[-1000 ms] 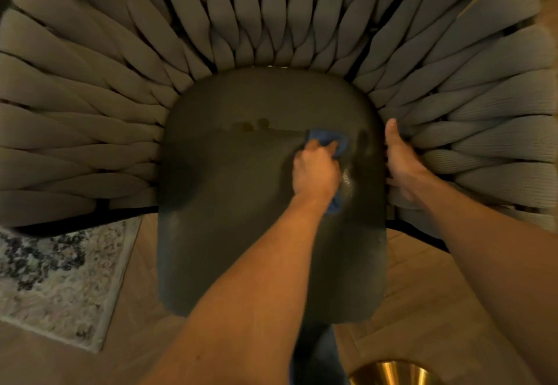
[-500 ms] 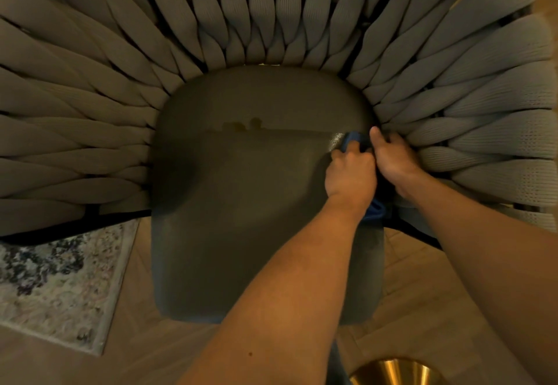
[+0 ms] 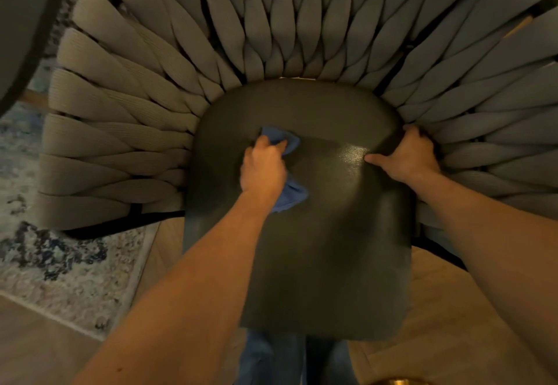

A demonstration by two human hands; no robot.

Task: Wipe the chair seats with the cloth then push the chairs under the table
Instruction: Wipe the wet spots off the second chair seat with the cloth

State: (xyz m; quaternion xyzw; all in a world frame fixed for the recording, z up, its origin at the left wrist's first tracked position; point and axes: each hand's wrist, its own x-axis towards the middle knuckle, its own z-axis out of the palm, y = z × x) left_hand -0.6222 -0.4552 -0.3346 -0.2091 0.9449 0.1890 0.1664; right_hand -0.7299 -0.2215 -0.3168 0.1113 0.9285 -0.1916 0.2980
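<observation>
Below, the dark green leathery chair seat (image 3: pixel 320 233) fills the middle of the head view, its long axis running from the rounded back edge at twelve o'clock to the squarer front edge at six. The woven grey rope backrest (image 3: pixel 271 22) fans around it from nine o'clock through twelve to three, touching the seat's back and sides. The front edge is free — pale wooden floor (image 3: pixel 437 309) lies beyond it at five o'clock, and a patterned grey-and-blue rug (image 3: pixel 60 263) at eight.

The left hand (image 3: pixel 263 170) has its fingers curled round a crumpled blue cloth (image 3: pixel 285 143), pressing it on the seat at about eleven o'clock of the seat's centre; cloth shows ahead of the knuckles and behind the wrist. The right hand (image 3: pixel 407 155) grips the seat's right edge at two o'clock, thumb lying on the shiny top, fingers curled over the rim against the ropes. The hands are well apart. A dark curved edge (image 3: pixel 27 37) — possibly a table — crosses the view at ten o'clock.
</observation>
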